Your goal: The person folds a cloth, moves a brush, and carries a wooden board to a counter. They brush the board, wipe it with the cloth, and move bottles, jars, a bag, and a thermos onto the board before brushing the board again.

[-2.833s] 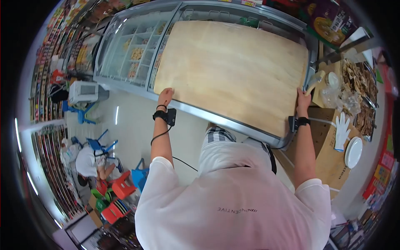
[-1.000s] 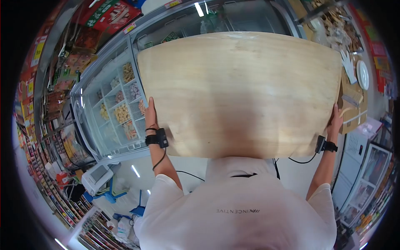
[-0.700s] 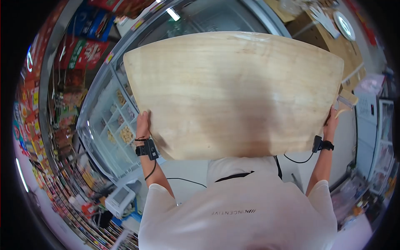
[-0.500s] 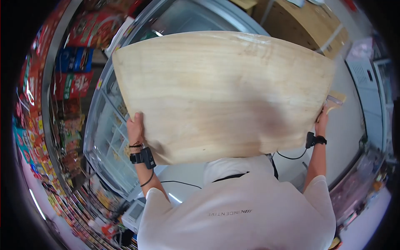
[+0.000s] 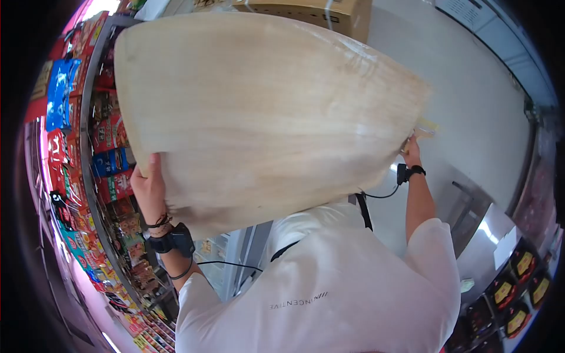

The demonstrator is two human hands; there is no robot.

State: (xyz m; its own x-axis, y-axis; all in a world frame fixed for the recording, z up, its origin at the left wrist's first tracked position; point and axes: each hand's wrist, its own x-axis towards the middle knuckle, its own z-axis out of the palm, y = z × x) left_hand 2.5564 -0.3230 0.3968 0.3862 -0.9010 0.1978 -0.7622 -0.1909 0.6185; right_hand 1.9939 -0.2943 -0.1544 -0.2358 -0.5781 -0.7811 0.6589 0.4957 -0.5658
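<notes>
A large pale wooden board (image 5: 265,117) fills the middle of the head view, held out in front of my white shirt. My left hand (image 5: 150,185) grips its near left edge, thumb on the upper face and the other fingers mostly out of sight. At the right edge my right hand (image 5: 412,151) is closed on the board, its fingers partly hidden. A yellowish strip (image 5: 428,128) sticks out beside that hand; what it is I cannot make out. Shiny clear film or tape shows along the board's far right edge. The underside is hidden.
Shelves of packaged snacks (image 5: 112,132) run close along the left. A cardboard box (image 5: 347,17) stands beyond the board. Pale floor (image 5: 471,117) lies to the right, with a white cabinet (image 5: 494,29) at far right. Dark packages (image 5: 518,288) sit lower right.
My view has turned and moved away from the glass-topped freezer, now mostly hidden. The board has shifted left in view and tilts, still in both hands. The snack shelves are closer to my left hand.
</notes>
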